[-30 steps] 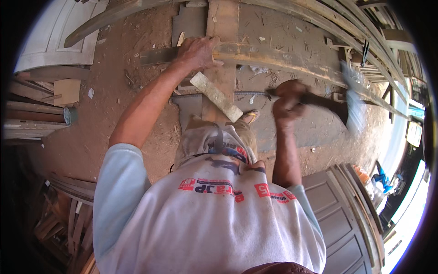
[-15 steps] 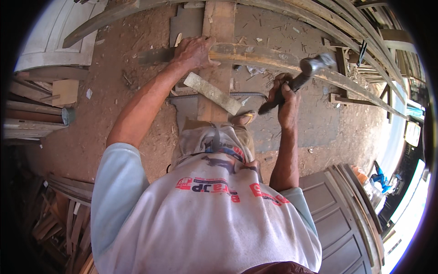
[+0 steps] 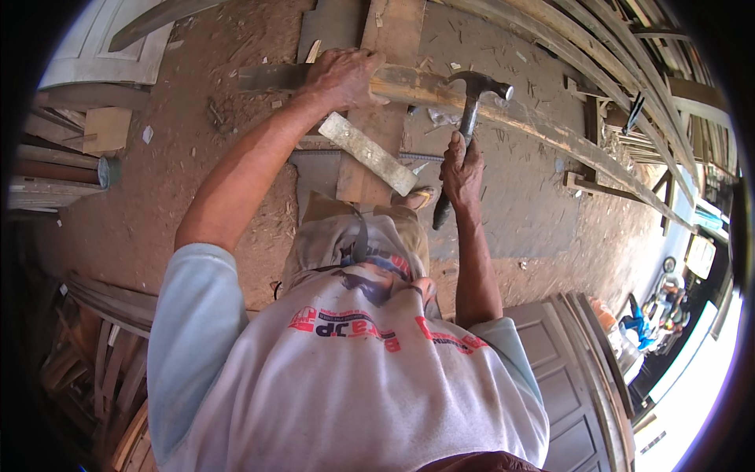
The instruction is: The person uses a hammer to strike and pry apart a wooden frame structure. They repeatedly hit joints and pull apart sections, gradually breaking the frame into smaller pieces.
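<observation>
A claw hammer (image 3: pixel 470 110) stands in my right hand (image 3: pixel 462 169), which is closed around the middle of its handle. The hammer's head points away from me, its claw to the left and its face to the right, close to a long wooden beam (image 3: pixel 543 130). Over the left part of that beam lies my left hand (image 3: pixel 344 79), gripping it with the fingers over the far edge and the thumb on the near side. Nearer to me, a short pale board (image 3: pixel 368 153) lies slantwise across a wide brown plank (image 3: pixel 393 35) that runs under the beam.
Long timbers (image 3: pixel 574 59) are stacked at the far right. A white panel door (image 3: pixel 118 39) is at the far left, with piled boards (image 3: pixel 59 189) below it. A grey panel door (image 3: pixel 562 385) leans at the near right. Wood scraps litter the dirt floor (image 3: pixel 212 149).
My right hand has turned the hammer from a tilt toward the right to nearly upright, and has moved a little left and nearer. The left hand keeps its grip on the beam.
</observation>
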### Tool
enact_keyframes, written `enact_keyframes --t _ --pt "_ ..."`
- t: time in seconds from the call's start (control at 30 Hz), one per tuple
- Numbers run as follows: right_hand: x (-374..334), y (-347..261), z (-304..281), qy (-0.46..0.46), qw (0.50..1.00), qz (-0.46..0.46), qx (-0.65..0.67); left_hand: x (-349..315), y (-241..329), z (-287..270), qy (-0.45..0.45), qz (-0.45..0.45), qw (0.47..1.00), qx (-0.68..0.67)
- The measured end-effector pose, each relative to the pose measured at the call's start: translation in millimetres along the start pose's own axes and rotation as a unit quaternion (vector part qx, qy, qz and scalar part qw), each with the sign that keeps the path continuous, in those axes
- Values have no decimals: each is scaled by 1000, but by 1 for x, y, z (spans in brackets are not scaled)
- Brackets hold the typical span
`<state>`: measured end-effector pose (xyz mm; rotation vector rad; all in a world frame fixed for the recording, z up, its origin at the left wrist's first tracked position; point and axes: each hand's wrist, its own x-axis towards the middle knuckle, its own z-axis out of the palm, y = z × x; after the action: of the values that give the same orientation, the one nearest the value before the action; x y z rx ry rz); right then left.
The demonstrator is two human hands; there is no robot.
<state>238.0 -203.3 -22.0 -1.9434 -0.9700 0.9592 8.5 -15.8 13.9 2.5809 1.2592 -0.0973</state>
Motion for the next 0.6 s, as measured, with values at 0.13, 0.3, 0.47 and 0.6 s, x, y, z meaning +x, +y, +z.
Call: enact_keyframes --t 0.13,0.3,0.47,0.6 --pt "-14 -32 -8 20 994 -107 11 1 -4 7 17 3 1000 3" --pt "-12 -24 -3 84 979 -186 -28 2 2 -2 -24 -8 1000 0" --pt "-5 -35 1 37 984 -73 -156 4 -13 11 43 11 999 -1" --pt "-22 -78 -21 106 980 -166 -12 1 -4 4 23 7 1000 6"
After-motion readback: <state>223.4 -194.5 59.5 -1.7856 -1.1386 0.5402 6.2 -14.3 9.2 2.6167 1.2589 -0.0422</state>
